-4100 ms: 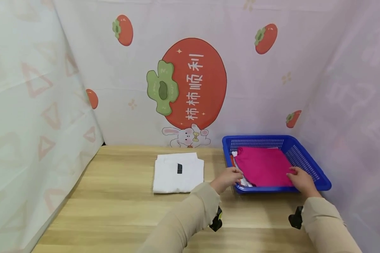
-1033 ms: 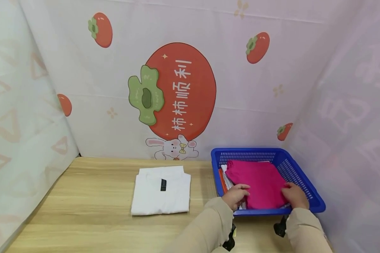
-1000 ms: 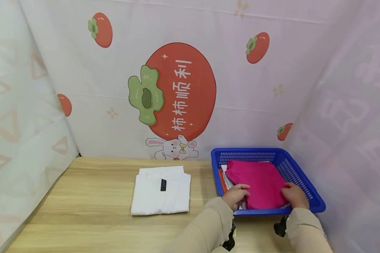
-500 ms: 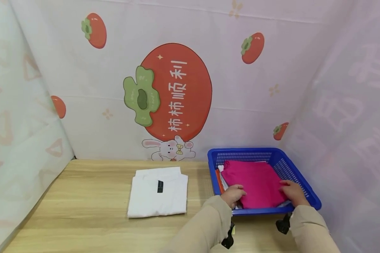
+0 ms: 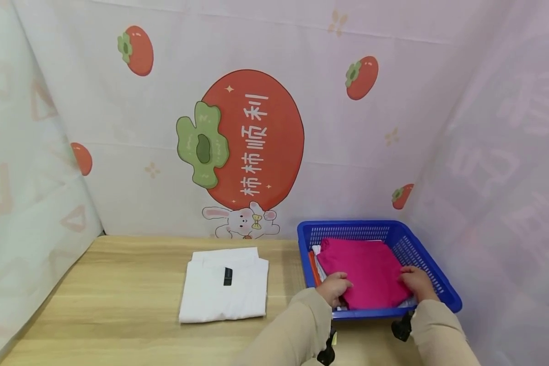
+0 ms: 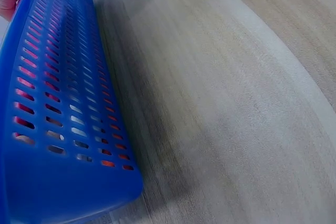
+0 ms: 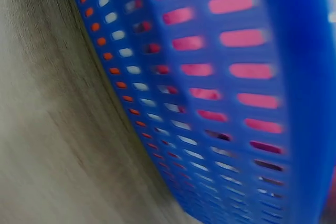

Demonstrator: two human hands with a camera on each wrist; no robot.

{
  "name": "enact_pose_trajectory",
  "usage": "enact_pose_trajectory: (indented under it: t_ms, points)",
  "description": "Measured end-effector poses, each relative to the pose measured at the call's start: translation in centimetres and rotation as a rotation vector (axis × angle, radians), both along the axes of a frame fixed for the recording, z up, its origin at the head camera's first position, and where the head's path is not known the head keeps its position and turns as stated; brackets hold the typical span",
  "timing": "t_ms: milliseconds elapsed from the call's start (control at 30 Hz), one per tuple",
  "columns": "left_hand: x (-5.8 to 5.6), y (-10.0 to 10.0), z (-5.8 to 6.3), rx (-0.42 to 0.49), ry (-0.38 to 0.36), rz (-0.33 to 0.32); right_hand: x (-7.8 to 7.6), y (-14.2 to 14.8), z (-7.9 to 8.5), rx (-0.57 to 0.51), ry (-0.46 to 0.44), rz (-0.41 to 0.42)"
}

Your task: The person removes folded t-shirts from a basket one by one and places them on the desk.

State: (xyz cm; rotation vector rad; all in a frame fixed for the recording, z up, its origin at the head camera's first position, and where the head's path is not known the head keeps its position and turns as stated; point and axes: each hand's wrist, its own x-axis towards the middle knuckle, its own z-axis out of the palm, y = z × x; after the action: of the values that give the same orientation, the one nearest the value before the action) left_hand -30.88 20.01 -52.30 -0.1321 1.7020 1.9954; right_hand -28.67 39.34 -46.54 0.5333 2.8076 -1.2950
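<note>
Your left hand (image 5: 333,288) has moved inward; it and your right hand (image 5: 420,283) pinch the pink cloth (image 5: 367,272) by its edges, seemingly straightening it; next, pull evenly.

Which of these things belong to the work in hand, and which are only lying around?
Probably in the work:
pink cloth, pinched by left hand and right hand
blue basket around it

Apparently just lying there:
folded white garment on the table
orange cloth in the basket

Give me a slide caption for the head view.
Left hand and right hand grip pink cloth in a blue basket; folded white garment on the table.
</note>
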Motion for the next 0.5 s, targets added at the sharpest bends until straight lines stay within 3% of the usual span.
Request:
enact_pose_trajectory:
  t_ms: [100,200,300,400,500]
  points:
    - [0.6,-0.1,-0.1,-0.058,0.053,-0.006,0.5,0.0,-0.6,-0.073,-0.006,0.0]
    - [1.7,-0.5,1.8,-0.138,0.084,0.021,0.8,0.0,-0.7,-0.101,0.007,-0.016]
    - [2.4,-1.0,3.3,-0.16,0.135,0.065,1.0,0.0,-0.4,-0.149,-0.02,-0.017]
    - [2.2,-1.4,4.0,-0.159,0.191,0.111,0.9,0.0,0.1,-0.22,-0.049,-0.028]
    - [1.1,-1.8,4.0,-0.131,0.24,0.118,0.6,-0.3,0.7,-0.292,-0.036,-0.059]
